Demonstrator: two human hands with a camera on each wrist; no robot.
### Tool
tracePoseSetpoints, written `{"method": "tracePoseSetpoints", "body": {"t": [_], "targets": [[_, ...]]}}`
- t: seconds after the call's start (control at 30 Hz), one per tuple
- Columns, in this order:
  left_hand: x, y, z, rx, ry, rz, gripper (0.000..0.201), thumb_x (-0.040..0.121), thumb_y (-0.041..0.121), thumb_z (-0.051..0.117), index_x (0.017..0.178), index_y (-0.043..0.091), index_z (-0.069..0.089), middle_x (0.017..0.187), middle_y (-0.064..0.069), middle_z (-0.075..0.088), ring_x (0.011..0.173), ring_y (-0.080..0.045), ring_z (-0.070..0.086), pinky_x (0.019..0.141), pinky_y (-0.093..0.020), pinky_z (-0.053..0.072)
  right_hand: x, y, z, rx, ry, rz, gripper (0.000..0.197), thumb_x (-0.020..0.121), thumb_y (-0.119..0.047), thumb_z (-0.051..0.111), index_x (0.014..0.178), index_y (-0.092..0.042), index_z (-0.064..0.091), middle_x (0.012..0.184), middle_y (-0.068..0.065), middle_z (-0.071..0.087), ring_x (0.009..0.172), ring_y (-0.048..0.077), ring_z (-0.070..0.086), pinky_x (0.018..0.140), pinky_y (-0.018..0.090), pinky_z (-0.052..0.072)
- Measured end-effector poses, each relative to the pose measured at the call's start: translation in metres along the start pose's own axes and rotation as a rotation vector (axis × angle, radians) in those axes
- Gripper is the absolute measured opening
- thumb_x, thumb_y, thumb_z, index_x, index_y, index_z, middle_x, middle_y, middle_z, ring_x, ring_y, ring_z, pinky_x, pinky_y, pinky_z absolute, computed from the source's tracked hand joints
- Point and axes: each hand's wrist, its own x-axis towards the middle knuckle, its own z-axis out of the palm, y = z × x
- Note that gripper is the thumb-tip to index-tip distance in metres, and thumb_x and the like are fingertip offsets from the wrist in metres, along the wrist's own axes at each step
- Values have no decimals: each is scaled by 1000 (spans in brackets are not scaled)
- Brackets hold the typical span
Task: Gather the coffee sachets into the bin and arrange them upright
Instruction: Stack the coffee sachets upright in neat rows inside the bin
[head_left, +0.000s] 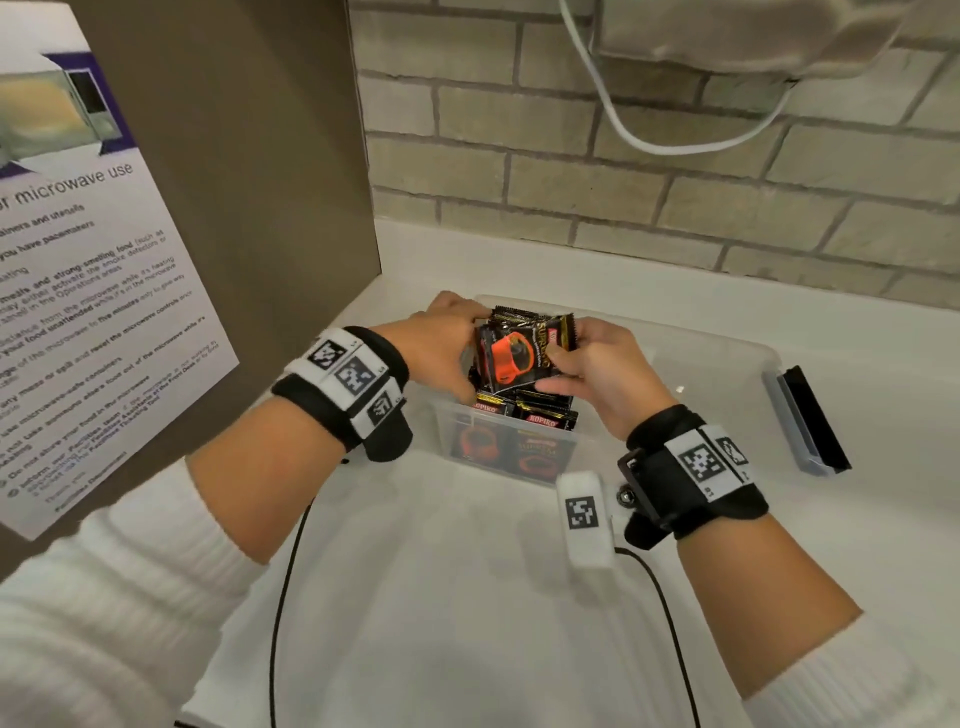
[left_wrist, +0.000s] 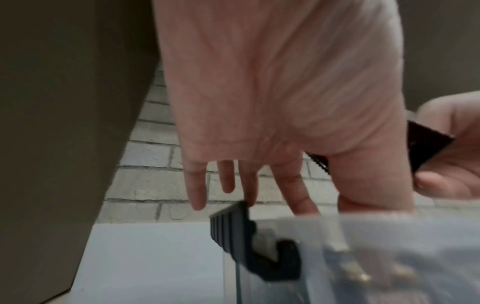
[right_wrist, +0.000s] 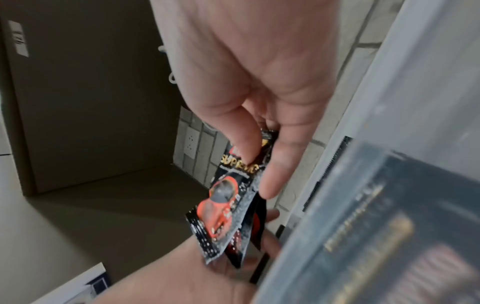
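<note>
Right hand (head_left: 597, 371): thumb and curled fingers pinch one short end of a bundle of sachets (head_left: 519, 353), clamped firm; wrist view shows thumb on the printed face, fingers behind. Left hand (head_left: 441, 343): on the bundle's opposite end. In the left wrist view its fingers (left_wrist: 197, 185) are straight and spread, palm side against the pack, no curl around it. Hands close together, bundle between them.

Bundle: black foil, orange cup print, gold lettering. Held above the left part of the bin (head_left: 727, 358), clear of the sachets below. Long axis runs roughly left-right between the hands, slightly tilted; printed face toward the camera. Branded end at the right hand, cup print toward the left. Count in bundle: cannot tell, more than one edge visible.

In bin: further sachets (head_left: 524, 415) at the near-left corner, standing on end, red label strips up, faces showing through the clear front wall.

Bin: clear plastic, on white counter (head_left: 467, 571). Black latch (head_left: 810, 415) on its right end, another by the left fingers in the wrist view.

Beyond: brick wall (head_left: 623, 182) behind, brown panel with a microwave notice (head_left: 78, 286) at left, white cable (head_left: 623, 130) hanging above.
</note>
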Motion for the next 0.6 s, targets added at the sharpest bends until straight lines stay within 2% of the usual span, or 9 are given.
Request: {"method": "tracePoseSetpoints", "body": {"t": [0.03, 0.1, 0.2, 0.3, 0.37, 0.43, 0.5, 0.6], "targets": [[2, 4, 2, 40, 12, 8, 73, 68, 36, 77, 132, 19, 47, 142, -2, 35, 132, -23, 19, 110, -42, 26, 0, 3, 2, -6, -2, 29, 26, 90, 6, 51, 115, 2, 53, 104, 13, 59, 92, 26, 62, 59, 20, 58], [3, 9, 6, 143, 16, 28, 79, 66, 46, 76, 134, 21, 45, 144, -1, 33, 132, -23, 20, 106, -44, 26, 1, 8, 3, -28, 7, 67, 23, 90, 7, 51, 112, 0, 54, 105, 13, 59, 90, 24, 62, 58, 20, 58], [4, 9, 13, 254, 28, 43, 68, 68, 49, 73, 127, 22, 54, 143, -1, 35, 130, -23, 23, 100, -42, 27, 6, 14, 1, -57, 33, 101, 24, 89, 6, 52, 113, 1, 54, 110, 14, 60, 86, 22, 64, 56, 19, 58], [7, 7, 17, 309, 77, 46, 57, 67, 48, 72, 115, 17, 63, 139, 0, 40, 126, -22, 27, 95, -39, 30, 9, 20, 3, -211, 124, 33, 15, 91, 1, 53, 103, -6, 55, 97, 7, 60, 70, 14, 61, 61, 22, 56], [8, 6, 18, 320, 83, 31, 52, 67, 47, 72, 107, 13, 67, 137, -1, 41, 124, -23, 29, 94, -38, 31, 10, 24, 3, -307, 180, -44, 9, 91, -1, 53, 96, -9, 54, 92, 5, 58, 64, 15, 59, 63, 25, 55], [8, 7, 19, 313, 102, 35, 49, 68, 46, 71, 101, 10, 67, 134, -3, 44, 122, -24, 32, 92, -37, 33, 7, 25, 5, -369, 173, -112, 15, 90, -2, 53, 82, -14, 52, 92, 6, 59, 69, 18, 60, 58, 20, 54], [7, 9, 20, 305, 135, 47, 47, 69, 46, 70, 99, 10, 65, 130, -5, 47, 120, -25, 34, 89, -37, 33, 6, 27, 6, -390, 136, -143, 25, 89, 0, 54, 75, -20, 51, 92, 6, 59, 76, 19, 60, 58, 21, 54], [8, 6, 18, 249, 92, 43, 55, 68, 47, 73, 110, 13, 60, 128, -4, 46, 118, -24, 34, 90, -37, 33, 6, 27, 4, -281, 141, -140, 12, 90, 0, 53, 89, -12, 54, 89, 4, 59, 68, 15, 58, 55, 17, 52]]}}
